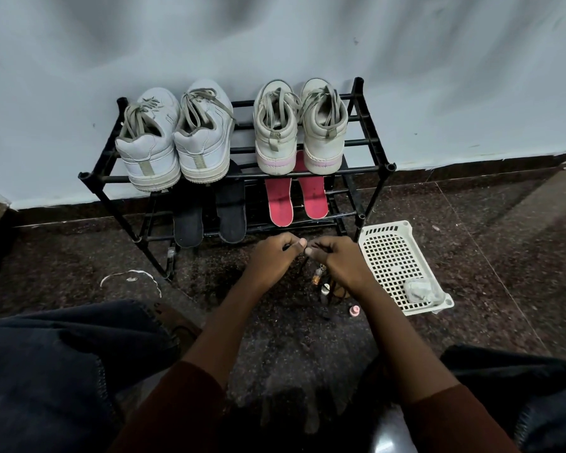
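Left hand and right hand are up close together, thumbs nearly meeting, each pinching a thin dark cord between thumb and curled fingers. It's a tight, narrow grip on both sides. I can't tell whether that's a knot being worked.

Just below the right hand, small trinkets dangle and trail from the cord down toward the floor. Nearer the person, a little pink piece lies loose.

Here's the worry: the grip covers very little cord. One hard tug and I'd expect it to slip out of a pinch, and the trinkets to drop. On this dark speckled floor, small bits would be hard to find again.

Just beyond the knuckles stands the black shoe rack, with the black insoles ahead of the left hand. A bead rolling forward could vanish under it. A swinging tail of cord might also snag the rack's foot.

Off to the right hand's outer side sits the white basket, whose holes look wide enough to let small bits fall through.
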Motion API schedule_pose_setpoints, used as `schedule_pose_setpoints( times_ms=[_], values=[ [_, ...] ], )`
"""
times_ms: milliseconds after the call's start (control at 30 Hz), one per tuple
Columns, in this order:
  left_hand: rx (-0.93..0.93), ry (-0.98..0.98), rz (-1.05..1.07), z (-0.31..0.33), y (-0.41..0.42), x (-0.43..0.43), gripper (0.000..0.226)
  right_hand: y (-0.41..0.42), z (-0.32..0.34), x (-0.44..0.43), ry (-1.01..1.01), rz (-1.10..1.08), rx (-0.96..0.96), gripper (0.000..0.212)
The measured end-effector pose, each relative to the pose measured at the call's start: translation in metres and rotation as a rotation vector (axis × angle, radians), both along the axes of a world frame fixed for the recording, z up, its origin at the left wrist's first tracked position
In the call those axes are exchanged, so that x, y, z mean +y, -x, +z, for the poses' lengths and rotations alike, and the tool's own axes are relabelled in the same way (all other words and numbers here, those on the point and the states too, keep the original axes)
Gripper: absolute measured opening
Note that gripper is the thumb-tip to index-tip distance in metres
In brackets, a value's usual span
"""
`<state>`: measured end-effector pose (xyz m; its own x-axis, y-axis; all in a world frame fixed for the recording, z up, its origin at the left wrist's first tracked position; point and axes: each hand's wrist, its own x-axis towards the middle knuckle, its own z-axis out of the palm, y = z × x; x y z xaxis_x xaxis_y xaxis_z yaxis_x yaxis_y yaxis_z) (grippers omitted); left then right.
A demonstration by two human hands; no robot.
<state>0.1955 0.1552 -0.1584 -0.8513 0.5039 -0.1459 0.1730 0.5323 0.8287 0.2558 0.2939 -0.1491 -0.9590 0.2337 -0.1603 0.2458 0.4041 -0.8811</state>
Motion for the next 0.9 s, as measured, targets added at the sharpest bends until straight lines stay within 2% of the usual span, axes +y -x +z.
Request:
schedule_pose_setpoints(
  times_ms=[200, 333, 433, 500, 567, 667, 800, 900],
  values=[
    [0.0, 0.004, 0.007, 0.003, 0.001, -0.006, 0.032, 0.001, -0.003, 0.001, -0.231, -0.071, -0.037, 0.015],
    [-0.034, -0.061, 0.054, 0.011, 0.006, -0.011, 0.03, -0.005, -0.009, 0.013, -0.322, -0.102, -0.174, 0.018],
    [-0.043, -0.104, 0.104, 0.018, 0.009, -0.014, 0.028, -0.011, -0.016, 0.023, -0.364, -0.113, -0.305, 0.029],
    [-0.026, -0.107, 0.115, 0.021, 0.01, -0.016, 0.029, -0.012, -0.016, 0.024, -0.368, -0.091, -0.328, 0.032],
    [-0.02, -0.091, 0.094, 0.023, 0.008, -0.016, 0.027, -0.009, -0.01, 0.02, -0.288, -0.076, -0.241, 0.013],
    [0.007, -0.034, 0.034, 0.025, 0.007, -0.012, 0.025, -0.004, 0.007, 0.005, -0.105, -0.048, -0.068, 0.025],
    [0.013, -0.009, 0.019, 0.025, 0.006, -0.008, 0.029, 0.002, 0.017, -0.011, -0.079, -0.021, 0.041, 0.011],
    [0.017, -0.009, 0.022, 0.027, 0.005, -0.009, 0.032, 0.002, 0.013, -0.012, -0.163, -0.049, 0.024, 0.037]
  ],
)
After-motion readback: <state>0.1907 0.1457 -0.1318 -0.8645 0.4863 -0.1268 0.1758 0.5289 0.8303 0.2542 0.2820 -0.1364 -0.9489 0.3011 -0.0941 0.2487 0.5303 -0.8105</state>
